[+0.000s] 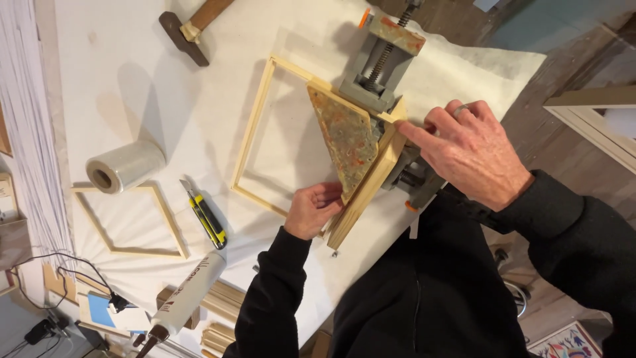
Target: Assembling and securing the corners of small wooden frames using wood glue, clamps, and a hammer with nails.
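Hands [317, 211] on diagonal frame rail [363, 189].

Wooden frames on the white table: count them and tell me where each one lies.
2. One wooden frame sits mid-table, its corner in the grey corner clamp, with the left hand and right hand on it. A smaller frame lies left, below the film roll. Others may be hidden.

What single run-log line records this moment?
left hand: grips wooden moulding | right hand: presses frame corner | corner clamp: holds frame
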